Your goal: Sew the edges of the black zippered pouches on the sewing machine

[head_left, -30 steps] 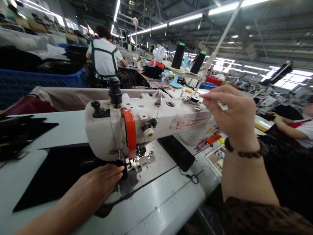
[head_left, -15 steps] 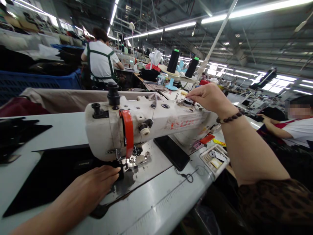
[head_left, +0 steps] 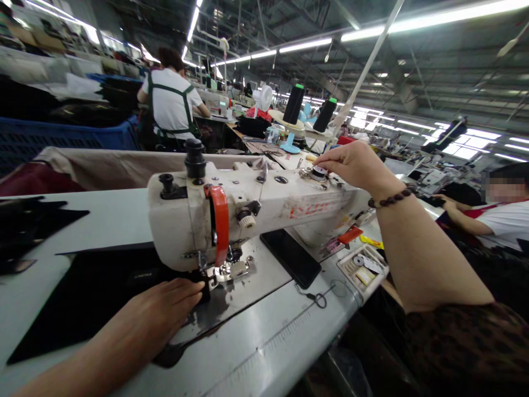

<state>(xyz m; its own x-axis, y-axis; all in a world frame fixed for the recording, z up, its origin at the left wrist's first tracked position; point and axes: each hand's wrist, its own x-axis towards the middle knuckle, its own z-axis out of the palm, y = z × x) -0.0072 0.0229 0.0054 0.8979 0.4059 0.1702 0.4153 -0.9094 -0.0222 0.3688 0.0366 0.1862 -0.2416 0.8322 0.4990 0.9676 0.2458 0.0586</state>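
My left hand [head_left: 159, 311] lies with its fingers stretched out on a black fabric piece [head_left: 103, 286], the fingertips close beside the presser foot [head_left: 215, 277] of a white sewing machine [head_left: 268, 193]. Part of the fabric is hidden under the machine head and my hand. My right hand [head_left: 351, 165] reaches over the machine arm, thumb and fingers pinched at a bobbin [head_left: 319, 172] of dark thread on top. A beaded bracelet circles that wrist. On the bed under the arm rests a black smartphone [head_left: 290, 258].
Small thread snips [head_left: 317, 299] and a parts tray [head_left: 363, 270] sit near the table's front edge. Black cut pieces [head_left: 33, 226] lie at the left. Two black thread cones [head_left: 295, 105] stand behind the machine. Co-workers sit ahead [head_left: 171, 99] and at right [head_left: 502, 218].
The machine head sits very slightly further right in the view. Both hands keep their places, the left on the fabric and the right at the bobbin.
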